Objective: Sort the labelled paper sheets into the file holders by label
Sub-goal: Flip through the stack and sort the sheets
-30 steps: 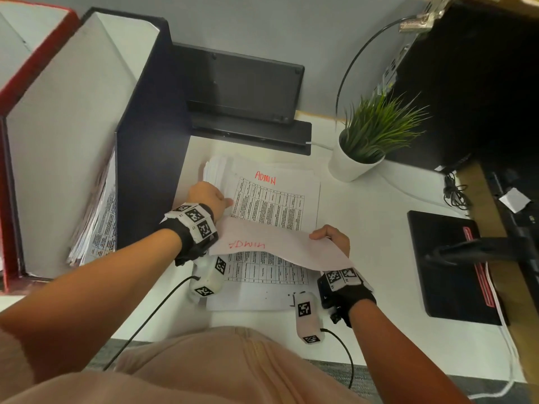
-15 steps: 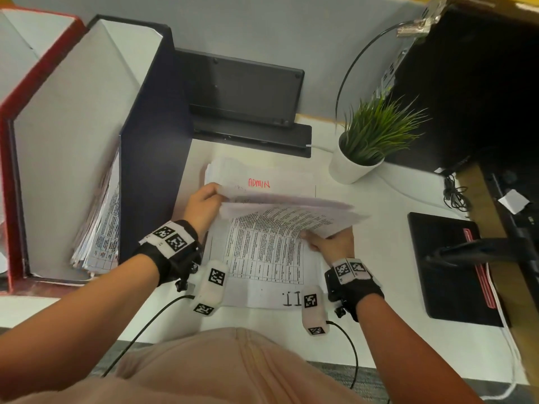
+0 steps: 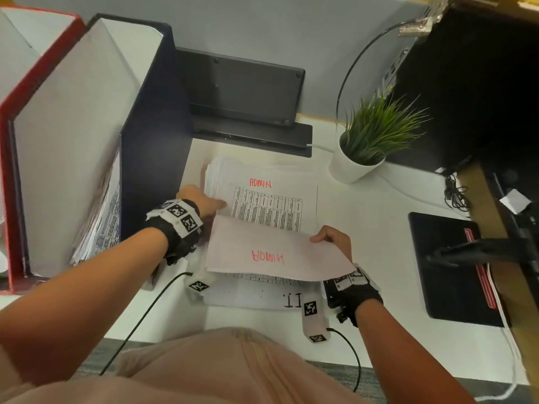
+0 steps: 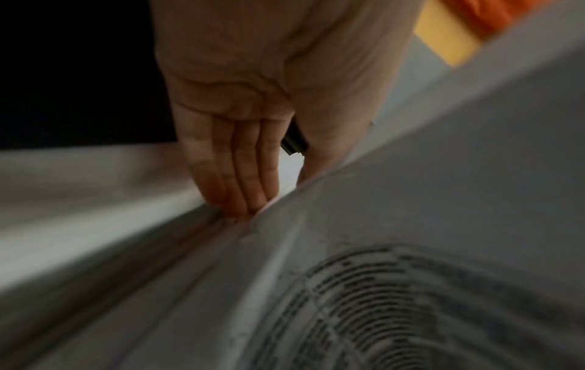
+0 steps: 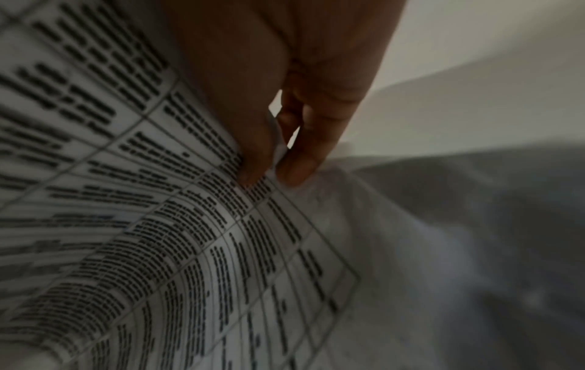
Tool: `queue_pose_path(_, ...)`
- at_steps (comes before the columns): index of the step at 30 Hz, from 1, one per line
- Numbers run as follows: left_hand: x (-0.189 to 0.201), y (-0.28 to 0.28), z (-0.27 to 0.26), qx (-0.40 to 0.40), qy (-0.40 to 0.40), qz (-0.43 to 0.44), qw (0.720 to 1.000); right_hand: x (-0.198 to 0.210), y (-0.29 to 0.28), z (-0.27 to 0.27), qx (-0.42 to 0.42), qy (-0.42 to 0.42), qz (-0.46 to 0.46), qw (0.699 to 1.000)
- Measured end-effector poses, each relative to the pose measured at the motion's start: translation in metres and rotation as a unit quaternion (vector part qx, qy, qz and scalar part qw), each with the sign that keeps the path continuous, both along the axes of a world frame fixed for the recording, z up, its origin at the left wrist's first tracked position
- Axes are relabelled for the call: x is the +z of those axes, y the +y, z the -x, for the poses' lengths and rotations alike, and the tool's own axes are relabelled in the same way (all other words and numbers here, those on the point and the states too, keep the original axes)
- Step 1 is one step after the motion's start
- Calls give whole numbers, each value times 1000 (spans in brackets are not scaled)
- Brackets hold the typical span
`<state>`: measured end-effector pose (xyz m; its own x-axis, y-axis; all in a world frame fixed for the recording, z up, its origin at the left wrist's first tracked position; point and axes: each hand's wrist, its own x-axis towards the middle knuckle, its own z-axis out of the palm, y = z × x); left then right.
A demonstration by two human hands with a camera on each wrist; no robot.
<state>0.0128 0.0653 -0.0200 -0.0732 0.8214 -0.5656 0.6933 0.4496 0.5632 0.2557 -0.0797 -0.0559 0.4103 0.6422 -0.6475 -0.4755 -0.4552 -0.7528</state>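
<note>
White desk (image 3: 379,228), stack (image 3: 274,199) beside the holder (image 3: 151,141): right hand (image 3: 334,239) pinches a lifted ADMIN sheet (image 3: 262,252); left hand (image 3: 204,201), fingers straight, steadies the stack. Next, probably file it.

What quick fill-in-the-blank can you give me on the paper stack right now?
1. The red label on the flipped sheet reads ____.
2. The right hand pinches the flipped sheet's ____ edge.
3. The black label on the bottom sheet reads ____.
4. The potted plant stands ____ of the stack.

Missing words: ADMIN; right; IT; right
</note>
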Motion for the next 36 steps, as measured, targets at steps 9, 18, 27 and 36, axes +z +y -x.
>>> queue_pose_path(9, 8, -6, -10, -121, 90, -85, 985, -2, -4, 3, 13, -88, -52, 995)
queue_pose_path(18, 8, -17, -2, -147, 43, -174, 973, 7, 3, -2, -14, -18, -34, 999)
queue_pose_path(27, 10, -46, -1, -42, -269, -197, 942, 7, -1, 2, 78, -250, -20, 965)
queue_pose_path(36, 17, -45, -1, -28, -407, -98, 908, 13, -5, 5, 78, -275, -54, 957)
